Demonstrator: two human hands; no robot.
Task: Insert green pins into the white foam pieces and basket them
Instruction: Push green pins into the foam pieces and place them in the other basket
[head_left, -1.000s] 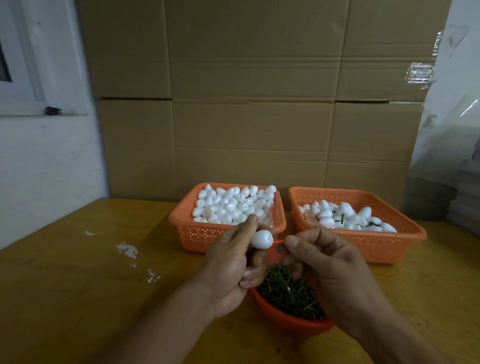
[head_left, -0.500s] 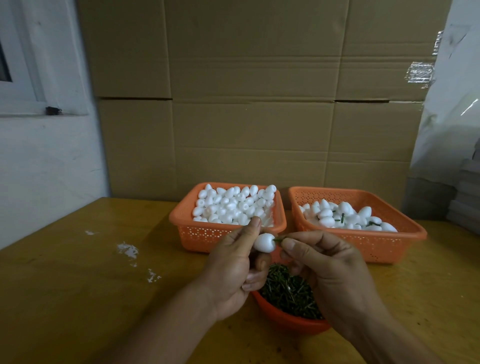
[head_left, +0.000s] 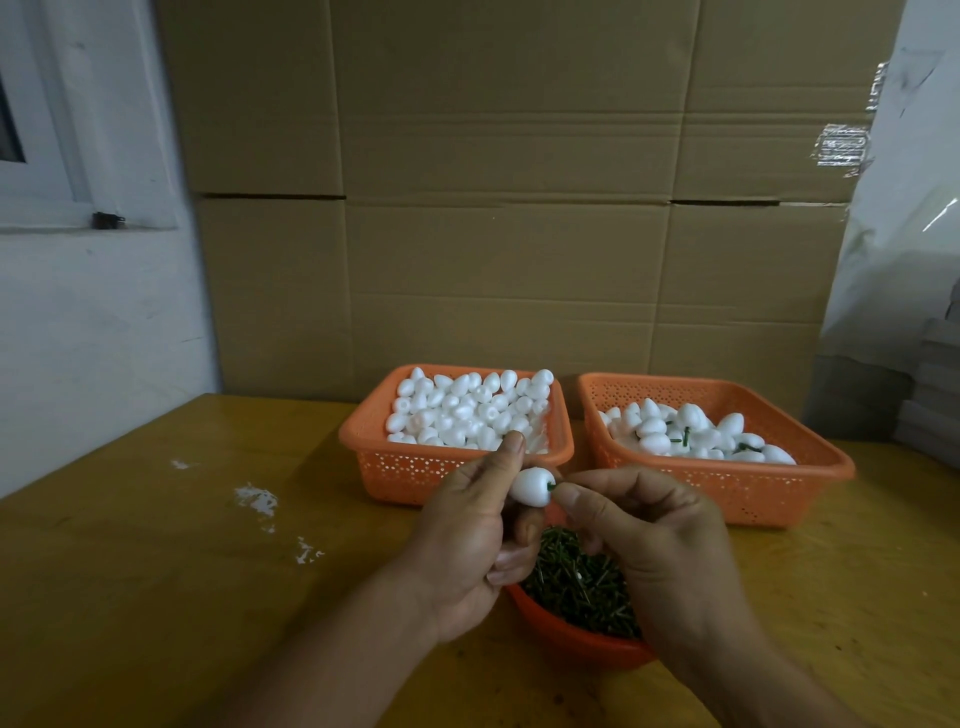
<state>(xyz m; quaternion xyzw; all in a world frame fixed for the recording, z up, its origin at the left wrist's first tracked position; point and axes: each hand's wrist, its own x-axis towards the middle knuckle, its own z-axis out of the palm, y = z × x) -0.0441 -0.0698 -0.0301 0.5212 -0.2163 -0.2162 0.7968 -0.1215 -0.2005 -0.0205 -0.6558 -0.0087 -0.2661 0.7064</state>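
Just below the middle of the frame, the left hand (head_left: 470, 540) pinches a smooth, egg-shaped white foam piece (head_left: 531, 486) between thumb and curled fingers, its grip pressed around the rounded body. The right hand (head_left: 657, 545) meets it from the right, thumb and forefinger pinched on a thin green pin (head_left: 551, 486) whose short visible end sits at the foam's right tip, touching it.

Directly beneath both hands, a round orange plastic bowl (head_left: 571, 636) holds a bristly heap of dark green pins (head_left: 576, 582), thin and stick-like, lying crisscross.

Behind the hands stand two rectangular orange plastic baskets with perforated lattice walls, side by side and just apart. The left basket (head_left: 363, 441) is piled full of plain matte white foam eggs (head_left: 467, 410). The right basket (head_left: 821, 478) holds a lower heap of foam pieces (head_left: 691, 431), several showing green pins poking out.

Everything rests on a yellowish wooden worktop (head_left: 156, 571) with a faint sheen and some white scuffed flecks (head_left: 257, 499) at centre left. Flat brown corrugated cardboard (head_left: 493, 208) with creases fills the background; a white wall (head_left: 78, 338) is at left.
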